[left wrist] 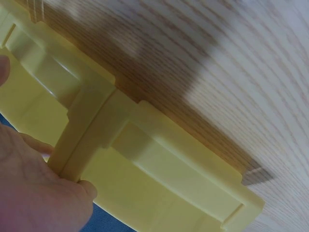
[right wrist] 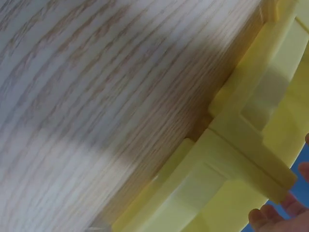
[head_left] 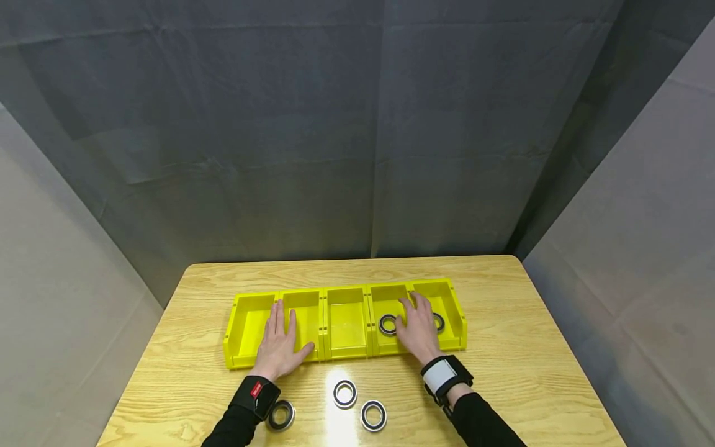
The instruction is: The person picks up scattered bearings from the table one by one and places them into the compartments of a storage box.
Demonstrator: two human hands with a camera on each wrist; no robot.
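Observation:
A row of joined yellow bins (head_left: 346, 355) lies across the wooden table. My left hand (head_left: 279, 351) rests over the divider between the two leftmost bins, fingers straight and spread, thumb out over the front. In the left wrist view its fingers straddle that divider (left wrist: 84, 130). Toward the right end, my right hand (head_left: 419, 329) reaches over the divider (right wrist: 251, 159) between the last two bins, fingers loosely bent. One ball bearing (head_left: 382, 331) lies beside its thumb; another bearing (head_left: 441, 323), partly hidden by the hand, is in the rightmost bin.
On the table in front of the bins lie a bearing (head_left: 336, 397) near the middle, another bearing (head_left: 364, 424) just right of it, and a third bearing (head_left: 292, 415) next to my left wrist. Grey curtains (head_left: 357, 155) stand behind the table, with pale panels at both sides.

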